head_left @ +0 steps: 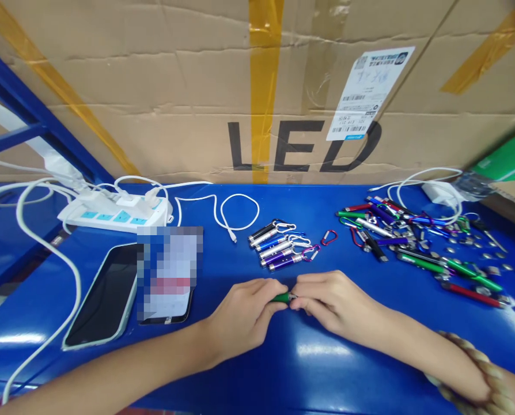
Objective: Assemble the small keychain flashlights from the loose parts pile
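My left hand (251, 311) is closed around a small green keychain flashlight (280, 298), and most of its barrel is hidden in the fingers. Against the silver end of that flashlight, the fingertips of my right hand (333, 300) pinch a small metal piece (292, 297), too covered to make out fully. Just beyond both hands lies a neat row of keychain flashlights (277, 245) in black, blue, silver and purple, with carabiner clips attached. A loose red carabiner (329, 237) rests to the right of the row.
Many loose flashlights (382, 227) and small round silver pieces (465, 248) are heaped at the right. Two phones (106, 294) lie at the left, below a white power strip (119, 216) with cables. A large cardboard box (188, 92) stands behind the blue table (348, 374).
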Demonstrator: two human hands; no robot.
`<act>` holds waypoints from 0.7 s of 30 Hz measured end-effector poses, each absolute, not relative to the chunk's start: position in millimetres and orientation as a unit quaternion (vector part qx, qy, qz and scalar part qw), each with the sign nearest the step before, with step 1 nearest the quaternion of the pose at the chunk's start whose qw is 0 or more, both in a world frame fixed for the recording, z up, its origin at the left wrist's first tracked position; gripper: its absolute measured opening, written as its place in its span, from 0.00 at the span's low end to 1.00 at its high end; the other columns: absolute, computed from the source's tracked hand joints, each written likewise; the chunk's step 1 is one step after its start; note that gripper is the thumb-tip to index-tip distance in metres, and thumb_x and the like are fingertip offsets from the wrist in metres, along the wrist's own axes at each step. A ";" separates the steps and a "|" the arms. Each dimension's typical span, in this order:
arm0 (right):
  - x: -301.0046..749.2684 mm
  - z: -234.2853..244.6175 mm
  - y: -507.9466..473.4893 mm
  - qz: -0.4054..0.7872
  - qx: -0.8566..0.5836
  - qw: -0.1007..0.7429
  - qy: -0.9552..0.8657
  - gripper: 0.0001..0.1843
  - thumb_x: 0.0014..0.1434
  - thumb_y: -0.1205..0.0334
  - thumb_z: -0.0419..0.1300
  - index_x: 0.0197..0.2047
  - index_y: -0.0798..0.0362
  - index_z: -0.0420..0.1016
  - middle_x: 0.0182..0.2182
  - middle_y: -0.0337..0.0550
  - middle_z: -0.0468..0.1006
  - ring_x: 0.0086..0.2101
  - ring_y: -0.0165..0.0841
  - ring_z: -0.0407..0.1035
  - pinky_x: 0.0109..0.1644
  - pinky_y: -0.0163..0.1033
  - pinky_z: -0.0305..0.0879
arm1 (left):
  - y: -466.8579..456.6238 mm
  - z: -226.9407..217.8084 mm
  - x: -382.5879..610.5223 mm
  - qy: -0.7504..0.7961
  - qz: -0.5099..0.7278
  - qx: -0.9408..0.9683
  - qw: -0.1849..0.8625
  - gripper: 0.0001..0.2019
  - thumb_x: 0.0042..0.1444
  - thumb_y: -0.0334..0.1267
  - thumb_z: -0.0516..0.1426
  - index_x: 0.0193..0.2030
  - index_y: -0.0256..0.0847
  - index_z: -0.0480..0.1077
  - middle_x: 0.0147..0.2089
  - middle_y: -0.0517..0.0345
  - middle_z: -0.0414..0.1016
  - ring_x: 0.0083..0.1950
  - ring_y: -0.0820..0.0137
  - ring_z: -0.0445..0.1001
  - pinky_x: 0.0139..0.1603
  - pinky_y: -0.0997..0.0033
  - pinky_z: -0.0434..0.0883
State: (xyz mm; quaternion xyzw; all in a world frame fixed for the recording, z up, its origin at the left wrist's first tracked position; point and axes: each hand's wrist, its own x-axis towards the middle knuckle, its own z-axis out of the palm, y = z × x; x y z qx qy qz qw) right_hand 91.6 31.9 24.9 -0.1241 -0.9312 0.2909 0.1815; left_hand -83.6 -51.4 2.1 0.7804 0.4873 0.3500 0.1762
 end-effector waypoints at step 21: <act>88.5 49.7 37.1 0.648 -0.279 0.016 -0.708 0.25 0.58 0.43 0.52 0.23 0.57 0.66 0.16 0.34 0.64 0.17 0.22 0.60 0.19 0.27 0.58 | -51.1 10.2 -82.5 0.528 0.354 0.736 0.231 0.07 0.62 0.30 0.49 0.44 0.39 0.66 0.37 0.57 0.75 0.37 0.71 0.74 0.39 0.73 0.70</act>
